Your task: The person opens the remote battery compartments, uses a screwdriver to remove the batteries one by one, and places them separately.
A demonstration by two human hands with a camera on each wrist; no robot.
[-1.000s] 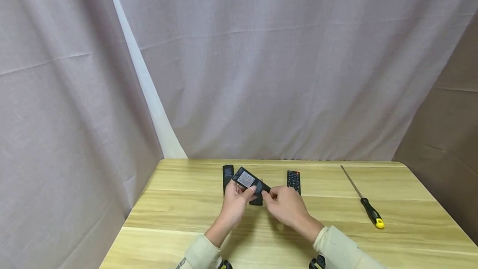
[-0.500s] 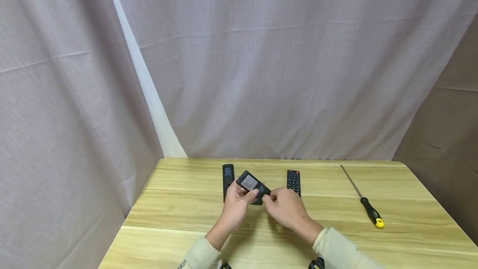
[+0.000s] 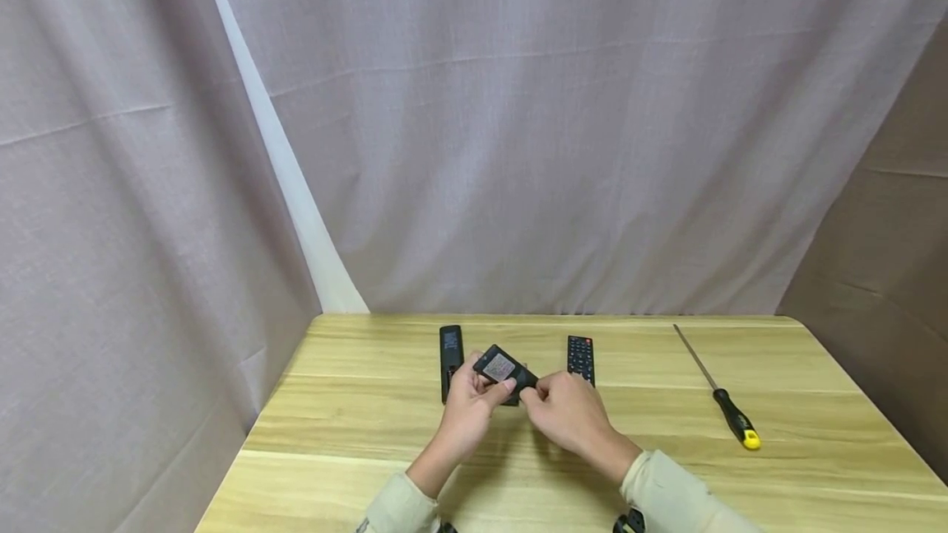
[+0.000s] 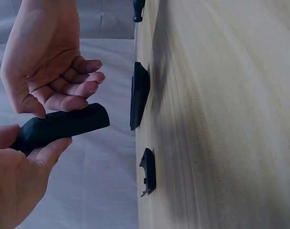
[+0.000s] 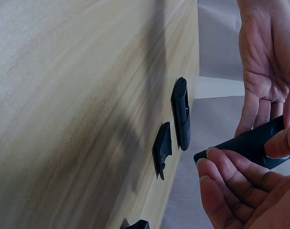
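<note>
My left hand point(image 3: 468, 410) grips a black remote control point(image 3: 498, 365) with its pale-labelled back facing up, thumb lying across it. At the remote's lower right end, my right hand point(image 3: 569, 411) pinches it between thumb and curled finger. The right wrist view shows the right fingers point(image 5: 221, 164) along the remote's edge, with its far part reaching the left hand point(image 5: 266, 62). Below the held remote, a short black piece like a battery cover point(image 5: 162, 150) lies on the table. A second remote point(image 3: 450, 359) lies face down to the left, a notch showing in its back.
A third black remote point(image 3: 581, 359) with a red button lies face up behind the right hand. Farther right is a long screwdriver point(image 3: 733, 416) with a black and yellow handle. The wooden table point(image 3: 333, 410) meets grey curtains point(image 3: 518, 146) at the back.
The held remote and my left hand have shifted slightly right and nearer, toward the right hand, uncovering more of the left remote. My right hand has stayed almost in place, still pinching.
</note>
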